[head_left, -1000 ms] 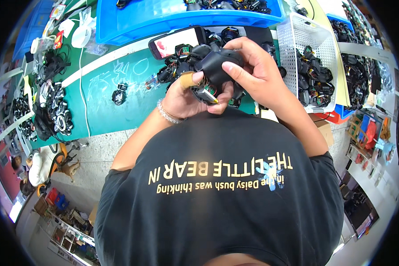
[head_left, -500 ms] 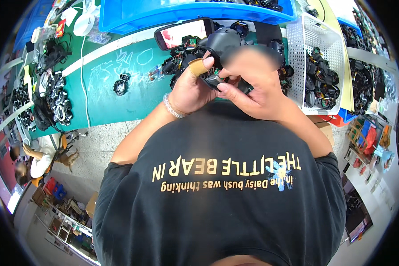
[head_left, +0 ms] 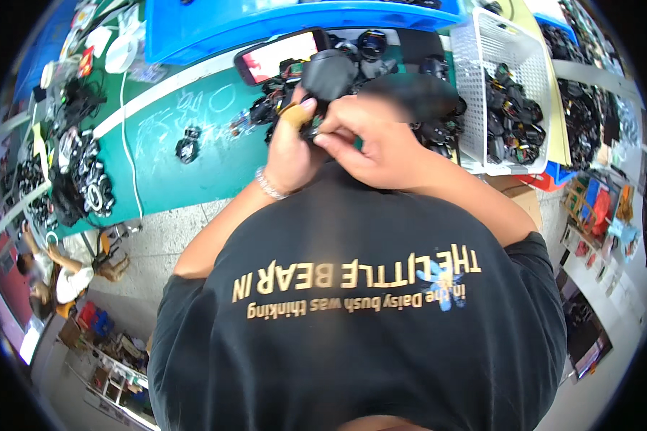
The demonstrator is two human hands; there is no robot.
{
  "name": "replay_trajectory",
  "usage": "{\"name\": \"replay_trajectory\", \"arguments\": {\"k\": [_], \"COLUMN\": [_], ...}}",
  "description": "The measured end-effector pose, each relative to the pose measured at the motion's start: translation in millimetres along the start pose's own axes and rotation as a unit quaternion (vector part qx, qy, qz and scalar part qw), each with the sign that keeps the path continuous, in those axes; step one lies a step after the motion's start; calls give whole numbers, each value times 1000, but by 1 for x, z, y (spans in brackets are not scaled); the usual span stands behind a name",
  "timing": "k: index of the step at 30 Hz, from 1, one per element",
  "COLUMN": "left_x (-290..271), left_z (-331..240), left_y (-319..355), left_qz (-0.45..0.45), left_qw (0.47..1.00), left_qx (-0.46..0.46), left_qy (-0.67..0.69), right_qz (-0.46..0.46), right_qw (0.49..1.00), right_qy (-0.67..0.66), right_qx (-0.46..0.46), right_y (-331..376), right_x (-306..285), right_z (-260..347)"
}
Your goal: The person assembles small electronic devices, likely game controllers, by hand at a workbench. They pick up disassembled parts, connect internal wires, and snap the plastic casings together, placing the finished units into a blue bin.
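Observation:
My left hand (head_left: 292,149), with a tan wrap on its thumb and a bracelet on the wrist, closes around a black plastic part with a rounded end (head_left: 329,75). My right hand (head_left: 375,146) is beside it, thumb and forefinger pinched together against the part's near side. What lies between those fingertips is too small and covered to make out. Just beyond the hands, several black assemblies with wires and bits of green board (head_left: 269,106) crowd the green table (head_left: 162,172). A blurred dark oval patch hides part of the view above my right hand.
A phone with a lit screen (head_left: 280,56) leans by a blue bin (head_left: 295,30) at the back. At the right, a white perforated basket (head_left: 469,93) holds several black parts. One small black part (head_left: 187,145) lies alone at left. People (head_left: 68,280) are at far left.
Both hands have shifted slightly left in the picture, and the held part is turned so its rounded end shows more. My right thumb and forefinger have come together in a pinch.

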State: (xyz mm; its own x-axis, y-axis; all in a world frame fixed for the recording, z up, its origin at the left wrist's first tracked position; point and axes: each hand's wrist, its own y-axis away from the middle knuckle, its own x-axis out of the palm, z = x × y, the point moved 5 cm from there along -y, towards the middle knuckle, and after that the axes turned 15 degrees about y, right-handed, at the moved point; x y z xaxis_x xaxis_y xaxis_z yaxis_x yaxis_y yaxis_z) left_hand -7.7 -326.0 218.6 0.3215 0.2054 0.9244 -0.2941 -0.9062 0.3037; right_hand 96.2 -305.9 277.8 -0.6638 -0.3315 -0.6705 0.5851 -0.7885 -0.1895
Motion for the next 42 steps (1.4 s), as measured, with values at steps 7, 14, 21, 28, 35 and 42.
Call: {"name": "replay_trajectory", "arguments": {"k": [7, 14, 21, 28, 35, 42], "left_x": [-25, 14, -8, -42, -68, -54], "left_z": [-20, -34, 3, 11, 16, 24], "left_y": [3, 7, 9, 5, -1, -8], "left_qz": [37, 203, 107, -41, -91, -71], "left_qw": [958, 965, 954, 960, 965, 969], "left_qx": [-30, -156, -219, -214, -197, -217], "left_qy": [-281, -62, 173, 175, 148, 94], "right_qz": [-176, -123, 141, -13, -103, -37], "right_qw": [974, 942, 872, 985, 889, 830], "right_qy": [13, 240, 462, 93, -290, -531], "right_qx": [144, 201, 76, 145, 338, 166], "right_y": [34, 38, -25, -18, 17, 1], "right_x": [-20, -9, 27, 2, -25, -46], "right_z": [-73, -217, -222, -248, -204, -106]}}
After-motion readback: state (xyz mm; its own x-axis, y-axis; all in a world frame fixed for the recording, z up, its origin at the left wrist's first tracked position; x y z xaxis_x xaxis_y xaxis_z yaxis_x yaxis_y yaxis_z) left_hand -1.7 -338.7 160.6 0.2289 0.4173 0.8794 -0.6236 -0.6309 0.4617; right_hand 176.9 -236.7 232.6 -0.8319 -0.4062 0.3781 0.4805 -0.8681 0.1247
